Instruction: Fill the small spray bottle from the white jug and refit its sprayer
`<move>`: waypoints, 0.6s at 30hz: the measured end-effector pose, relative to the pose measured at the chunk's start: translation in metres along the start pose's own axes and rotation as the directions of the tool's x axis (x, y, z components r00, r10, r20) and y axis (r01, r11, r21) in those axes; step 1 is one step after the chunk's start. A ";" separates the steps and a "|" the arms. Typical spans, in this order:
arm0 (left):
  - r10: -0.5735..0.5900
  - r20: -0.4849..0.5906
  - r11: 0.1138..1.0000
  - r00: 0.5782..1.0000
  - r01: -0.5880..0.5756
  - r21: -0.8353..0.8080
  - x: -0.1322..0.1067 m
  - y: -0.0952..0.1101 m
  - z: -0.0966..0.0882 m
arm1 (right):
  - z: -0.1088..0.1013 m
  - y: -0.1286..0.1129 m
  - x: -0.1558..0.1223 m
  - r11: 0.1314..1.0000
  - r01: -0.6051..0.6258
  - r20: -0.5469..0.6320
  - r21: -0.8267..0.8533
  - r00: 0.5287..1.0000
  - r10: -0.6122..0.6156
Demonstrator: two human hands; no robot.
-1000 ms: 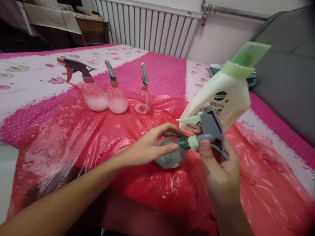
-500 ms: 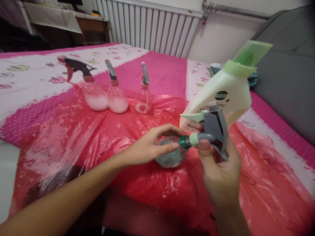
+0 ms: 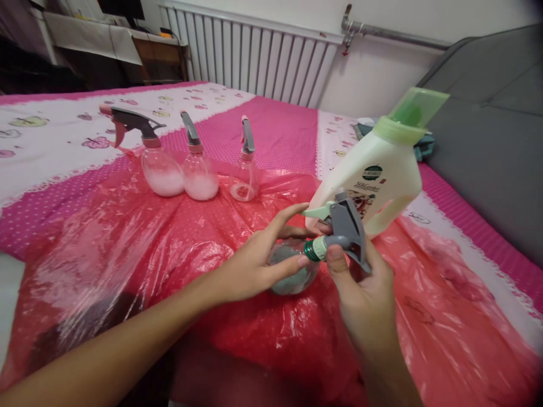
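Found left hand curled around clear bottle just right of frame centre, thumb along near side, keeping it tilted with green threaded neck toward the right. Found right hand gripping grey spray head, with mint collar set against neck. Could not tell engagement of threads. Judged step in hand as fitting spray head to bottle; judged next move to call for firm hold at bottle and straight, even turning of collar. Counted four spray bottles in all: one between hands, plus left standing bottle, middle standing bottle and right standing bottle on red plastic sheet, left of centre. Noted whitish contents in left and middle; could not determine contents of right. Counted one white jug with green cap, right of centre, behind spray head. Recorded one radiator at top centre, one grey padded panel at upper right.
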State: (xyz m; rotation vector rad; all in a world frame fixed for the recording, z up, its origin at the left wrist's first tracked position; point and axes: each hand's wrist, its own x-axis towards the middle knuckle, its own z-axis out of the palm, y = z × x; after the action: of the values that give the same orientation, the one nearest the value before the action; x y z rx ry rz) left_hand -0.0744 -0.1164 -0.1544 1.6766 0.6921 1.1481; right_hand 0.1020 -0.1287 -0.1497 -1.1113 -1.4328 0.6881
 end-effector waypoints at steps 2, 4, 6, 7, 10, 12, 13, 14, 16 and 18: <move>-0.006 -0.012 1.000 1.000 0.006 0.012 0.000 0.000 0.000 | 0.000 0.001 -0.001 1.000 0.010 -0.001 0.010 1.000 -0.010; -0.018 -0.028 1.000 0.999 0.019 0.023 -0.002 -0.002 0.000 | -0.001 0.002 -0.002 0.999 0.013 -0.034 0.042 0.999 -0.012; -0.041 -0.032 0.998 0.999 0.042 0.041 -0.003 -0.004 0.000 | -0.002 0.003 -0.004 0.996 0.007 -0.098 0.087 0.995 0.001; -0.053 -0.029 0.997 0.998 0.055 0.056 -0.004 -0.004 0.000 | -0.002 0.004 -0.004 0.994 0.004 -0.136 0.112 0.991 0.012; -0.059 -0.009 0.992 0.998 0.060 0.110 -0.006 -0.006 -0.001 | 0.000 0.001 -0.003 0.983 0.021 -0.265 0.184 0.964 0.028; -0.043 0.008 0.990 0.999 0.042 0.133 -0.005 -0.006 -0.002 | 0.002 -0.002 -0.001 0.970 0.085 -0.354 0.228 0.935 0.001; -0.036 0.019 0.990 0.999 0.033 0.136 -0.005 -0.006 -0.002 | 0.003 -0.004 0.001 0.961 0.127 -0.386 0.245 0.922 -0.023; -0.032 0.028 0.991 0.999 0.028 0.134 -0.005 -0.006 -0.003 | 0.003 -0.006 0.003 0.951 0.171 -0.413 0.259 0.909 -0.051; -0.039 0.036 0.991 0.999 0.034 0.129 -0.004 -0.006 -0.003 | 0.004 -0.009 0.005 0.928 0.235 -0.445 0.287 0.891 -0.088; -0.047 0.034 0.992 0.998 0.043 0.122 -0.004 -0.005 -0.004 | 0.005 -0.011 0.007 0.912 0.269 -0.465 0.311 0.880 -0.100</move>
State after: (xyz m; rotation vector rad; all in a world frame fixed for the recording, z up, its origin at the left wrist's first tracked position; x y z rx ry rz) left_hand -0.0795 -0.1163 -0.1605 1.7698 0.7858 1.0594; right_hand 0.0955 -0.1256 -0.1382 -0.7550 -0.9539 0.4963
